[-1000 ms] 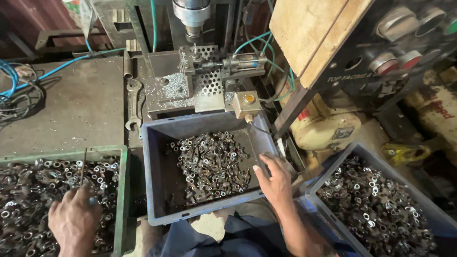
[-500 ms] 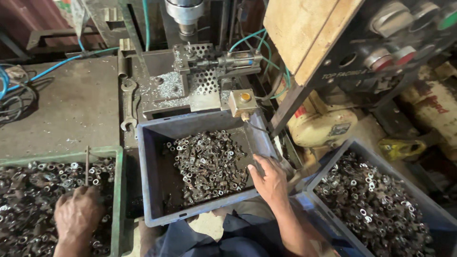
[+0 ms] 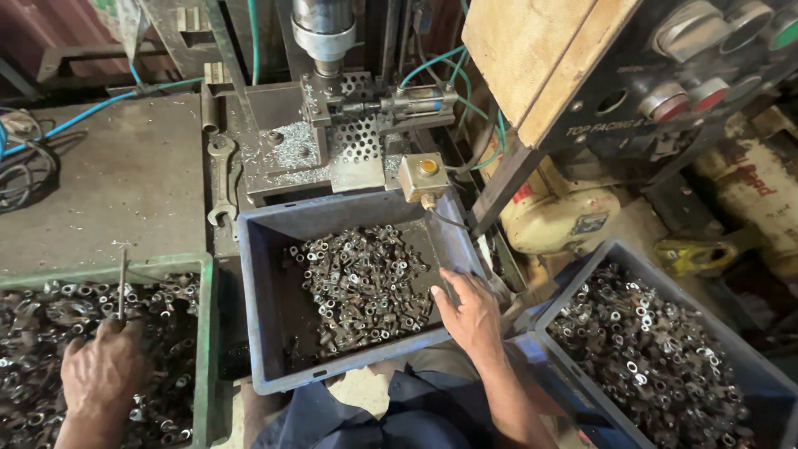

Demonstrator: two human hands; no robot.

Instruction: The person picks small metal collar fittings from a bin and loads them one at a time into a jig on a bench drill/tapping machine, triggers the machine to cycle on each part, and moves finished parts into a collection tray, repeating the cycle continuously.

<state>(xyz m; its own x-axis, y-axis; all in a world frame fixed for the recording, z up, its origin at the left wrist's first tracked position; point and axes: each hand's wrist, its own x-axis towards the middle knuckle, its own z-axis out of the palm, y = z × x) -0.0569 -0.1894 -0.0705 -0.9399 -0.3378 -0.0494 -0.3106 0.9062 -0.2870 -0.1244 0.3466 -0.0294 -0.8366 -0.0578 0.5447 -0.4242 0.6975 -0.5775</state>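
My left hand (image 3: 104, 374) is closed around a thin metal rod (image 3: 122, 281) that stands upright over the green crate (image 3: 204, 333) of small metal rings at the lower left. My right hand (image 3: 470, 312) rests on the right rim of the grey-blue crate (image 3: 274, 224) in the middle, fingers curled over its edge. That crate holds a heap of small metal nuts and rings (image 3: 362, 278). Behind it stands a drilling machine (image 3: 328, 33) with a perforated fixture (image 3: 357, 137).
A second grey crate (image 3: 773, 391) full of metal rings sits at the lower right. A spanner (image 3: 220, 179) lies left of the fixture. A yellow push button box (image 3: 422, 175) hangs over the middle crate. A wooden board (image 3: 532, 50) and control panel (image 3: 690, 75) stand at right.
My left hand has drawn nearer to me over the green crate and now holds the rod upright. My right hand stays on the middle crate's rim.
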